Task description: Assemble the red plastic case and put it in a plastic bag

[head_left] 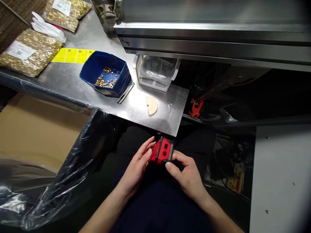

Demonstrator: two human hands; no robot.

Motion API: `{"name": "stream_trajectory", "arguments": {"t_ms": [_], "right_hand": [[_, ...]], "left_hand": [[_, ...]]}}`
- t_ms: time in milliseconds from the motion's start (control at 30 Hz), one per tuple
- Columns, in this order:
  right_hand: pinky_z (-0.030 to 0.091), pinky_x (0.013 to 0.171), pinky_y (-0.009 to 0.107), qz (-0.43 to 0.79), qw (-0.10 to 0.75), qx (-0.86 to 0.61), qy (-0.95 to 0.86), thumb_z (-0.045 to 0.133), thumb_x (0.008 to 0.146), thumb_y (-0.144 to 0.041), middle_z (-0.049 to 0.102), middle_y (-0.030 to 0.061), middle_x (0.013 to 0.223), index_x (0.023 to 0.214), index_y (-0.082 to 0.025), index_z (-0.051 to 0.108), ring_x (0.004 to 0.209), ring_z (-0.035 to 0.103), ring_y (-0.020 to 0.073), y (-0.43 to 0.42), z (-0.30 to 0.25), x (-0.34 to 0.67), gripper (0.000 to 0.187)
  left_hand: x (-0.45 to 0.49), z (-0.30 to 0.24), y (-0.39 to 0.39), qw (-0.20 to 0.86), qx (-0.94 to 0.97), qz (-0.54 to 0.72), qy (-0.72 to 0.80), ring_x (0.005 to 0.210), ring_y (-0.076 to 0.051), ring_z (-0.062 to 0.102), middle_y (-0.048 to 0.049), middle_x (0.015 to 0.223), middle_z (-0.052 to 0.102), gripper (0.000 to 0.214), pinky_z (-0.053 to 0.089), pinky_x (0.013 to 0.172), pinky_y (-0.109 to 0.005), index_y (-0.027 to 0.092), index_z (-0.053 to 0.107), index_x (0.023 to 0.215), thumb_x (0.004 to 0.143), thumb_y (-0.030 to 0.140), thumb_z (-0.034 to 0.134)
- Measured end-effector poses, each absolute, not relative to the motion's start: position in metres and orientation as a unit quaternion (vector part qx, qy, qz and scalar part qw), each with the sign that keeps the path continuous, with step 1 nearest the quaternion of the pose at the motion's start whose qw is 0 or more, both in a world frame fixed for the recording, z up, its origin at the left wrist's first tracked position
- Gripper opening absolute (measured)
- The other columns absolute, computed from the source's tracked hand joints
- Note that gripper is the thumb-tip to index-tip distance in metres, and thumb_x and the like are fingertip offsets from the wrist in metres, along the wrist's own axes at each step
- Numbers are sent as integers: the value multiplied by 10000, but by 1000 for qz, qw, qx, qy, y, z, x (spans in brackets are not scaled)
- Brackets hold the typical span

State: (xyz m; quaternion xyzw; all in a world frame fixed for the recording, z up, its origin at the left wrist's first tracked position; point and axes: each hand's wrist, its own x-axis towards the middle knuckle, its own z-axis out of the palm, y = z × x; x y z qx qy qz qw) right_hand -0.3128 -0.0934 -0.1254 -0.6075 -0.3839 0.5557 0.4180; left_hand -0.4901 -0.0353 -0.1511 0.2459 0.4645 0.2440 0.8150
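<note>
Nothing is legible. White paper labels (19,50) on clear bags of brass parts (36,63) at ten o'clock and the yellow sticker strip (73,55) beside them blur out.

A small red-and-black block (162,151) is held above the lap (155,197). A square hole, perhaps a socket, is seen in its face.

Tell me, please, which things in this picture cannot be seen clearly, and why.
Head view, all items:
The underside of the red part: hidden by the left hand and right hand holding it.
The print on the yellow labels: too small to read.
The golden pieces in the blue bin: too small to tell their shape.
The bag of golden parts: cut off by the top edge.
</note>
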Motion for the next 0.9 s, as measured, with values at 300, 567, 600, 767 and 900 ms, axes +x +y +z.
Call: {"name": "stream_trajectory", "arguments": {"t_ms": [300,567,600,767,900], "right_hand": [[471,681,248,727,428,-513,-158,621,972,-519,674,16,755,917,-158,747,660,575,121,-83,-135,-311,387],[467,682,261,727,369,-533,-227,535,1010,-567,681,30,764,957,-154,765,695,582,142,-94,-139,-310,475],[462,682,258,722,383,-533,-220,540,1014,-550,673,24,746,937,-153,763,677,568,134,-95,-139,-308,462],[458,582,223,758,437,-475,-94,681,939,-509,672,28,728,829,-151,730,608,566,113,-98,-146,-298,378],[468,556,220,793,441,-422,-5,791,849,-490,652,10,693,816,-150,711,566,572,104,-101,-156,-305,351]], "left_hand": [[-489,-150,-36,838,321,227,379,1251,-281,615,-85,1485,530,801,541,1019,-354,380,379,1560,872,354,788],[-486,-152,-36,824,295,196,442,932,-229,719,-114,1203,721,597,591,802,-277,247,563,1430,893,416,764],[-487,-153,-36,819,302,199,445,954,-245,721,-122,1218,723,629,590,816,-289,243,552,1442,884,436,770],[-490,-155,-29,784,280,270,484,1192,-267,648,-114,1414,637,524,535,956,-281,232,603,1403,953,495,660],[-490,-154,-26,878,134,253,384,1291,-300,600,-158,1429,635,615,502,1055,-358,181,575,1439,955,560,619]]}}
